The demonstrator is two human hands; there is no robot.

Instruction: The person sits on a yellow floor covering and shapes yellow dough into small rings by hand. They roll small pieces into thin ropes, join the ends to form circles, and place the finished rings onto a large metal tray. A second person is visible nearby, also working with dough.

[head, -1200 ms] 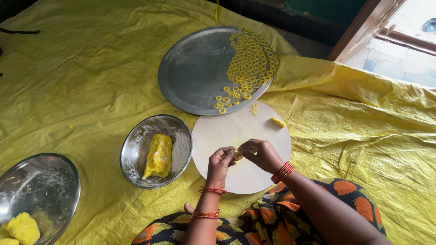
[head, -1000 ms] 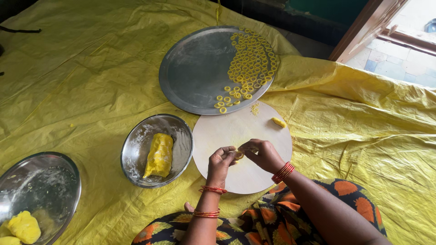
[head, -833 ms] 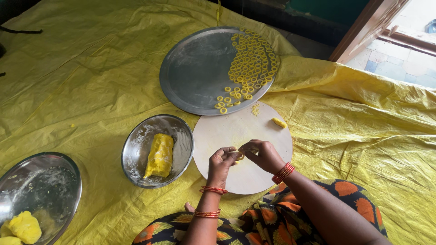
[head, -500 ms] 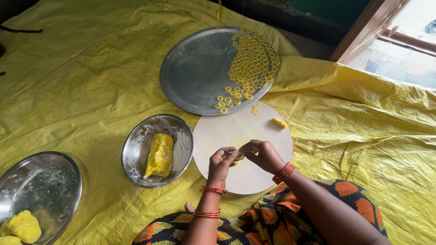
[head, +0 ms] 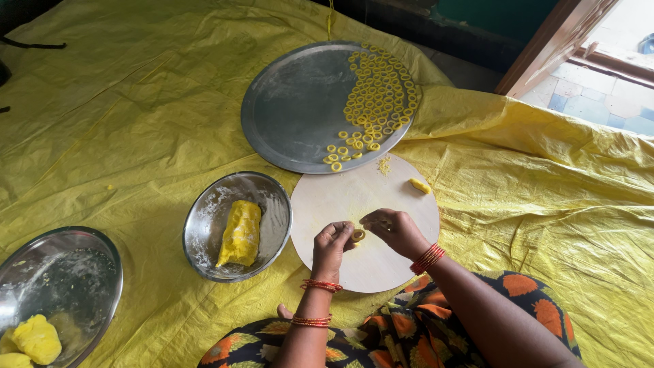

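Over a round pale board (head: 340, 197), my left hand (head: 330, 247) and my right hand (head: 390, 232) meet, pinching a small yellow dough ring (head: 357, 236) between their fingertips. A small yellow dough piece (head: 419, 185) lies on the board's far right. Beyond the board, a large round steel tray (head: 293, 109) holds several yellow dough rings (head: 376, 95) along its right side.
A steel bowl (head: 269, 204) left of the board holds a lump of yellow dough (head: 240, 233). Another steel plate (head: 68, 279) at the lower left carries yellow dough lumps (head: 35, 339). Everything rests on a yellow plastic sheet (head: 122, 102). A wooden door frame (head: 545, 48) stands at the upper right.
Both hands stay at the same spot on the board, fingers working the small dough piece, which now shows as a ring between them. Nothing else has moved.
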